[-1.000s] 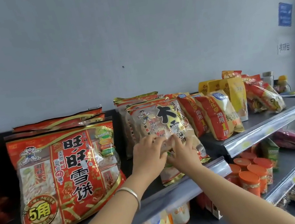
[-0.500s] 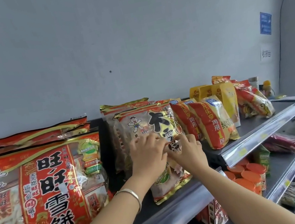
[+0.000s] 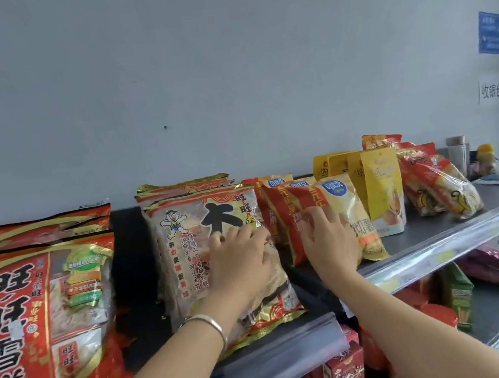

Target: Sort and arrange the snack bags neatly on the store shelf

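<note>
Two hands flat on shelf (image 3: 432, 233), fingers (image 3: 240, 237) straight, gripping nothing: my left hand (image 3: 241, 263) presses cracker bag (image 3: 192, 249), my right hand (image 3: 327, 238) presses red-yellow bag (image 3: 344, 202). Risk: uneven push topples leaning rows; cracker bag near shelf lip could slide off.

The large bag (image 3: 42, 325) is red, the cartoon bag (image 3: 188, 266) cream, the pouch (image 3: 377, 186) yellow.

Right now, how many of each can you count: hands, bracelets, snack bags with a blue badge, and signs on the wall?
Hands: 2, the left hand and the right hand
Bracelet: 1
Blue-badge bags: 3
Wall signs: 2, the blue sign and the white sign
Total: 8
</note>
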{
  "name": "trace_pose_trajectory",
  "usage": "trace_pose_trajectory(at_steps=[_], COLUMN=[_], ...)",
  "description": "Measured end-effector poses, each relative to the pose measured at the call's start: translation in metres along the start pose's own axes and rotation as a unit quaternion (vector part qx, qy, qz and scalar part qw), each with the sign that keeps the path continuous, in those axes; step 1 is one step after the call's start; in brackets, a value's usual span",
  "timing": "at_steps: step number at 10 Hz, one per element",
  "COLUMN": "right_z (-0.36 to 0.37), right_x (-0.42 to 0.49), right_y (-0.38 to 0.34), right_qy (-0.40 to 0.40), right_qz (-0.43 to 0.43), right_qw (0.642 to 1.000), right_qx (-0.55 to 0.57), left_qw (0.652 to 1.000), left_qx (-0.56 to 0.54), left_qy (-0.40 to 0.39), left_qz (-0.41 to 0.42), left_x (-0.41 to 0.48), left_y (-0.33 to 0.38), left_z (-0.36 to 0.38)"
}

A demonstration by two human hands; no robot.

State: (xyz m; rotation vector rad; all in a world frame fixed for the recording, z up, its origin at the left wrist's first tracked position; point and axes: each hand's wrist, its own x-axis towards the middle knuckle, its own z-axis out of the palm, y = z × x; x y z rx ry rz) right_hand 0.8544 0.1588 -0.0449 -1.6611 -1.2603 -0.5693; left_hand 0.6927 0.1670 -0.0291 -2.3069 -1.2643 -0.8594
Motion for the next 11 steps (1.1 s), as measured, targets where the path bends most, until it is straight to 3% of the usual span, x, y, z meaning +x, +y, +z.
trace_pose_trajectory(at_steps=[1,2,3,5,11], right_z=[-0.008,-0.008,-0.001,0.001,-0.023], right_x=[0.014,0.021,0.021,0.026,0.024], right_y=[0.037,0.070,0.087,0.091,0.086], right_qy=[-0.007,-0.084,-0.158,-0.167,-0.123], right_qz=[0.082,0.150,0.149,0.122,-0.026], right_qw=[0.996,0.984,0.974,0.973,0.991], right_qx=[0.026,0.055,0.058,0.100,0.037], left_qw=[0.997,0.984,0.968,0.954,0.973], left_qx=[-0.066,-0.135,-0.183,-0.191,-0.185], left_qy=[-0.024,-0.105,-0.157,-0.203,-0.079], left_qz=[-0.016,-0.045,-0.071,-0.107,-0.114], left_x=[0.012,0.019,0.022,0.025,0.026], left_y=[0.035,0.068,0.092,0.109,0.108], left_z=[0.011,0.024,0.037,0.051,0.031])
